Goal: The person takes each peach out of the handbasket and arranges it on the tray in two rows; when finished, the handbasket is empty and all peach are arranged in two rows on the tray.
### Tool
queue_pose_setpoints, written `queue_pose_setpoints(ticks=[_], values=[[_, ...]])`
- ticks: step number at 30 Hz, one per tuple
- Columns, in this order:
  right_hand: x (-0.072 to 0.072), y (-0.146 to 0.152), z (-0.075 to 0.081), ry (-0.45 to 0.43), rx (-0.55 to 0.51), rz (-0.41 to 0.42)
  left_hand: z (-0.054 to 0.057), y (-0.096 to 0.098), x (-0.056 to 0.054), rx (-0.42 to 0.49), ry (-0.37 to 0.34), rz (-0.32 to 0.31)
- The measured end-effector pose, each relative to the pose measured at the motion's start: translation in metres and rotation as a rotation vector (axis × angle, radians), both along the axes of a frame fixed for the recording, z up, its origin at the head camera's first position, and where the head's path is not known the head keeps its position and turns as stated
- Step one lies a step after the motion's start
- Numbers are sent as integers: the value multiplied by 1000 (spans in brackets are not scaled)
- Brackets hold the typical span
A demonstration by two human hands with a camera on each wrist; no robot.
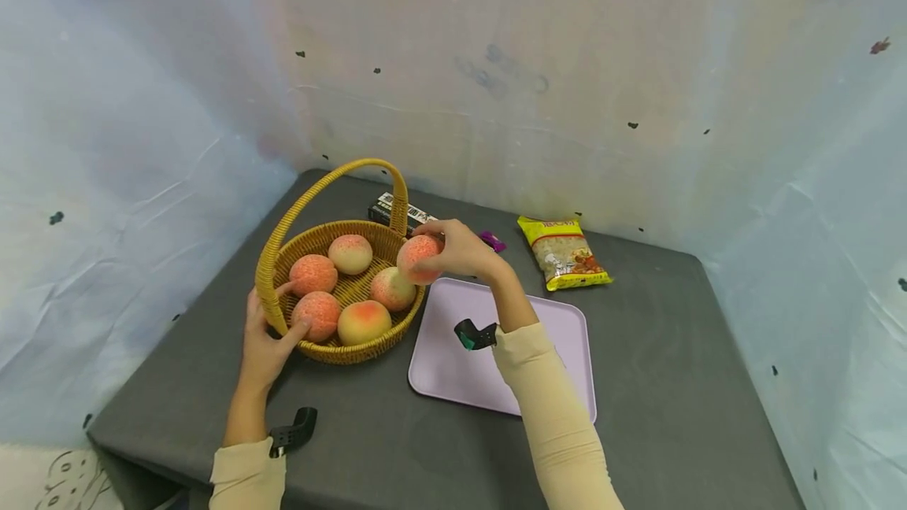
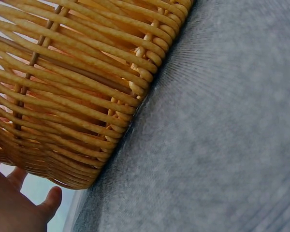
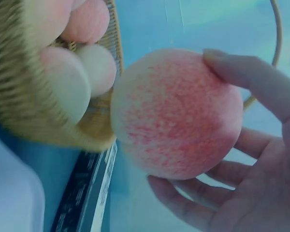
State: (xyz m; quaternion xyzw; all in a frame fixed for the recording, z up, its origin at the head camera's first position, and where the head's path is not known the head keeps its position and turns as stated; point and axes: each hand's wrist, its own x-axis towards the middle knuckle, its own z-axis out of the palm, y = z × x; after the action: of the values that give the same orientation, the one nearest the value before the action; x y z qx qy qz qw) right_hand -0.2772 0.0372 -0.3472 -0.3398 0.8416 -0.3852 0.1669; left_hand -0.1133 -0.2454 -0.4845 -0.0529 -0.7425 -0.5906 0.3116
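In the head view a yellow wicker basket [image 1: 368, 350] with a tall arched handle stands on the left of the table. Several pink and cream peaches, one of them a peach [image 1: 364, 323] at the front, lie inside it. My left hand [image 1: 264, 349] grips the basket's left side by the handle's foot, thumb and a finger over the rim. In the left wrist view the woven wall hides part of that hand. My right hand [image 1: 464, 249] holds another peach [image 3: 176, 116] between thumb and fingers, at the basket's right rim.
A lilac tray [image 1: 453, 352] lies right of the basket, under my right forearm. Behind the basket is a black and white box [image 1: 383, 209]. A small purple packet [image 1: 492, 241] and a yellow food bag [image 1: 567, 254] lie towards the back of the grey table [image 1: 673, 384].
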Motion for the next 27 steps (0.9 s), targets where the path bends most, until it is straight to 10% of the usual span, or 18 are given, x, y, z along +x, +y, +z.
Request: queue_pose_setpoints(ticks=[27], values=[[-1,73,-97,-220,-238,-224,2,2,1,17,-55,-3]])
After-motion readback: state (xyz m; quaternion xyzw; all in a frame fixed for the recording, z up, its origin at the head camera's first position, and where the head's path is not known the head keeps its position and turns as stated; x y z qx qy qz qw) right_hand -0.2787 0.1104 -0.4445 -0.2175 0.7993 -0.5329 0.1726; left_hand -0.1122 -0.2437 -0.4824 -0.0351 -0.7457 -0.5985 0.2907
